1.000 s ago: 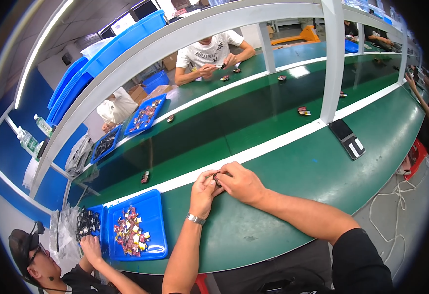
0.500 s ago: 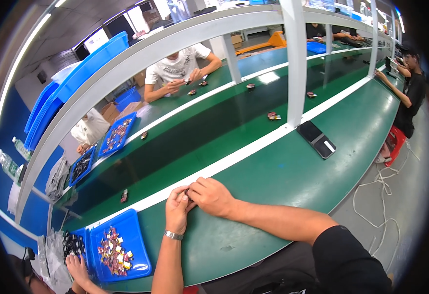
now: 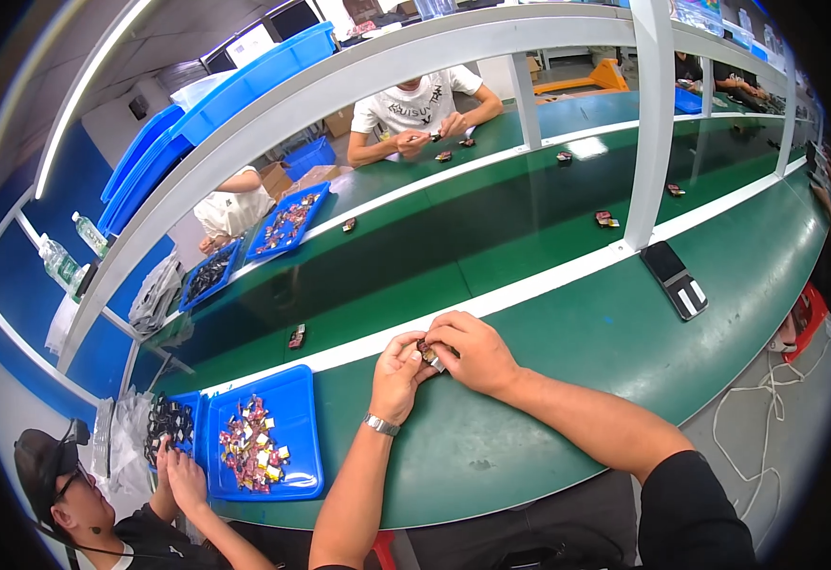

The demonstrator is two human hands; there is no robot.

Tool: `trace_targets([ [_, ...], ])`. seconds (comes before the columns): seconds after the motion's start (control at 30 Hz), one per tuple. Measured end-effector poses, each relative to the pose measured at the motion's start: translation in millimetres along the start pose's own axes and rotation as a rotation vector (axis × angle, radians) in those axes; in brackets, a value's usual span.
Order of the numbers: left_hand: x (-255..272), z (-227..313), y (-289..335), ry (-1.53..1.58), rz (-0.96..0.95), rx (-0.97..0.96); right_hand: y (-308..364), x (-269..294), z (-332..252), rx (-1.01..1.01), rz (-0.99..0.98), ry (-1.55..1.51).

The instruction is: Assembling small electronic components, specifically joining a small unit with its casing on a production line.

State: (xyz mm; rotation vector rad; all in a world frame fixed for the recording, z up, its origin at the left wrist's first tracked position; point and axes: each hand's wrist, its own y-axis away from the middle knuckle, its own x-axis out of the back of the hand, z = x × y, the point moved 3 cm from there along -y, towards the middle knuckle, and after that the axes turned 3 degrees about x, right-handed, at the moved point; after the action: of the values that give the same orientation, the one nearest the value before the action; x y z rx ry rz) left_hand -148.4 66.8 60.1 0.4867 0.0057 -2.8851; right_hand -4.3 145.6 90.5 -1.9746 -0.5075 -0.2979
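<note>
Both my hands meet above the green work surface, close to the white strip along the belt. My left hand (image 3: 396,382), with a metal-banded watch on its wrist, is closed in a pinch on a small dark-red and gold part (image 3: 427,352) that has a pale, silvery piece at its lower side. My right hand (image 3: 478,355) pinches the same part from the other side. Its exact kind is too small to make out. To the left of my hands, a blue tray (image 3: 312,427) holds a pile of similar small red, yellow and white parts (image 3: 249,446).
At my left a co-worker's hands (image 3: 180,475) are over a blue tray of black parts (image 3: 170,420). A black phone-like case (image 3: 674,280) lies right, beside a white frame post (image 3: 648,123). Small parts (image 3: 298,336) sit along the dark-green belt (image 3: 406,275). Across it, another person (image 3: 425,109) works.
My view has swung to the left, so the scene sits further right in the picture. My hands stay together, and more of the small part now shows between my fingers.
</note>
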Motion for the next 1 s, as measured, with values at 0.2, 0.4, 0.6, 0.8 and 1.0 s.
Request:
trace_targets([
  [0.2,3.4,-3.0,-2.5,-0.033,-0.021,-0.015,-1.8,1.4,4.9,-0.301,-0.056,-0.282],
  [0.4,-7.8,0.1,-4.7,-0.045,0.018,-0.028,-1.6,-0.7,26.2,-0.389,-0.124,-0.379],
  [0.6,0.1,-1.2,-2.4,-0.185,0.113,-0.086,-2.9,35.2,113.2,-0.765,0.324,-0.321],
  [0.8,-7.0,-2.9,-5.2,-0.26,0.098,-0.091,5.9,68.8,163.8,-0.848,0.395,-0.01],
  [1.0,-2.8,-4.8,-5.2,-0.287,0.063,-0.076,6.1,63.4,147.8,-0.628,0.177,0.5],
])
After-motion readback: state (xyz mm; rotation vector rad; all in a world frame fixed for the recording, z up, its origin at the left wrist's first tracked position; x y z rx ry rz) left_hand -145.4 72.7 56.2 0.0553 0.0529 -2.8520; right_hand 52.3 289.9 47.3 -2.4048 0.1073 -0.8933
